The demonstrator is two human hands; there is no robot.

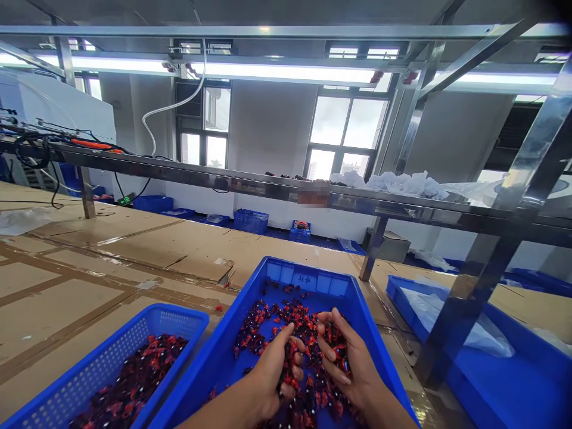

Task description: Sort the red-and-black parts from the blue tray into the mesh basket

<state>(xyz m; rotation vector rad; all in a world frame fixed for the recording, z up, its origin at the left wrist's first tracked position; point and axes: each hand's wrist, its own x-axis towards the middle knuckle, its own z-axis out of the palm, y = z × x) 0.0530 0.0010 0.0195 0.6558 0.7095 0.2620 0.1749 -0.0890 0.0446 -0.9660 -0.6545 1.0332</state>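
Note:
A deep blue plastic tray (273,269) in front of me holds many small, glossy red and dark parts (297,313), whose exact kind I cannot make out. Inside it, my left hand (274,372) is cupped with fingers curled around a handful of these parts. Facing it a short gap away, my right hand (351,363) is curled too, with several red and dark parts showing between its thumb and fingers. At the lower left stands a perforated blue basket (179,316) with a heap of the same kind of parts.
Taped cardboard (75,310) covers the table. To the right, a blue tray (513,363) holds a clear plastic bag (473,333), behind a metal post (465,310). A metal shelf rail (250,185) crosses ahead, bearing crumpled white material (402,183). Blue crates (251,220) stand beyond.

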